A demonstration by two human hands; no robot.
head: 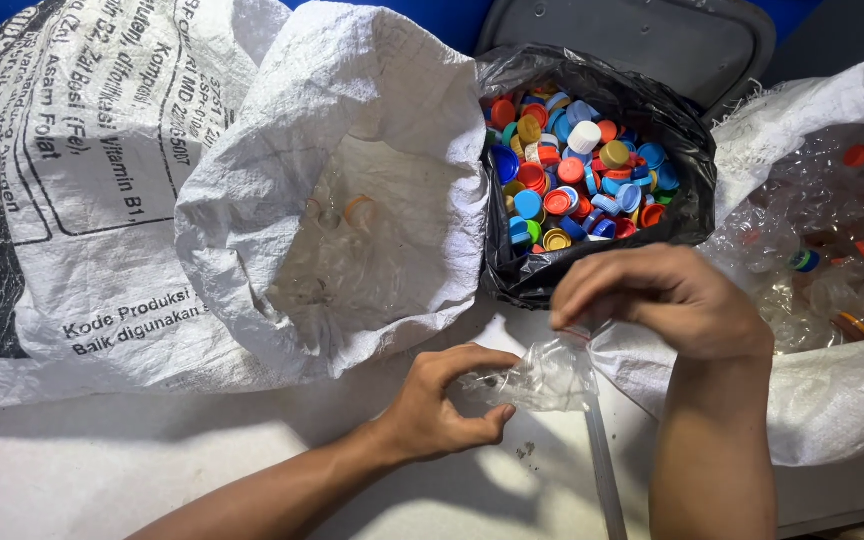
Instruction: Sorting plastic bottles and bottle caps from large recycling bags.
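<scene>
Along the left side of the frame a large white woven sack [62,200] with black printing lies slumped on the pale work surface [102,470]. Just right of it, at centre-left, a second white woven sack [252,200] stands open toward the camera, and clear empty plastic bottles [352,250] show inside its mouth. Below that, at lower centre, the left hand [442,405] comes in from the bottom edge, its fingers curled part-way shut with thumb and forefinger pinching the left end of a crumpled clear plastic bottle [537,375], which lies just above the surface between the two hands. At upper centre, behind the bottle, a black plastic bag [672,120] sits open and is filled with loose bottle caps [577,170] in blue, red, orange, yellow and white. A dark grey lid [642,35] lies behind it at the top edge. Right of centre, the right hand [667,300] hangs over the bottle's right end, fingers bent down and bunched at its neck; whether it has hold of a cap there cannot be told. At the far right a third white sack [832,390] lies open, holding clear bottles, some with red caps on.
</scene>
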